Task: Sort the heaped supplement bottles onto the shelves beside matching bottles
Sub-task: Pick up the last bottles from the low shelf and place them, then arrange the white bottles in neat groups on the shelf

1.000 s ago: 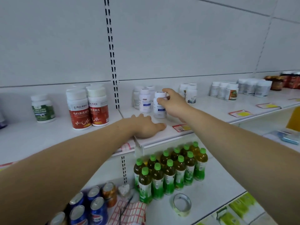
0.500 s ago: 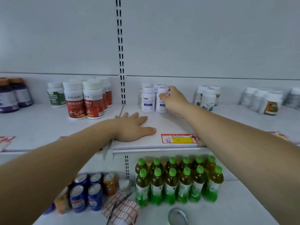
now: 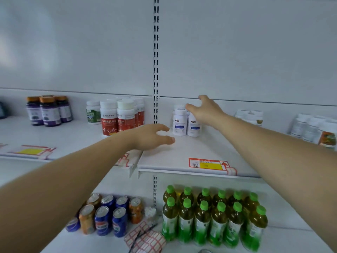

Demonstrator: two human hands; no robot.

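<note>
White plastic blue-label bottles (image 3: 186,123) stand upright as a tight cluster on the upper shelf (image 3: 182,154), just right of the slotted upright (image 3: 156,70). Right hand (image 3: 206,112) hovers over the cluster's right side, fingers spread, grip released, holding nothing; whether it touches a cap I can't tell. Left hand (image 3: 151,136) is low over the shelf in front, fingers loosely curved, also empty. My read: placement beside matching bottles looks done. Handling guess: small rigid plastic, light, smooth label so a bit slippery, tips easily when nudged. Best hold is around the body below the cap, thumb opposite fingers. Red-label bottles (image 3: 116,118) sit left of the upright.
</note>
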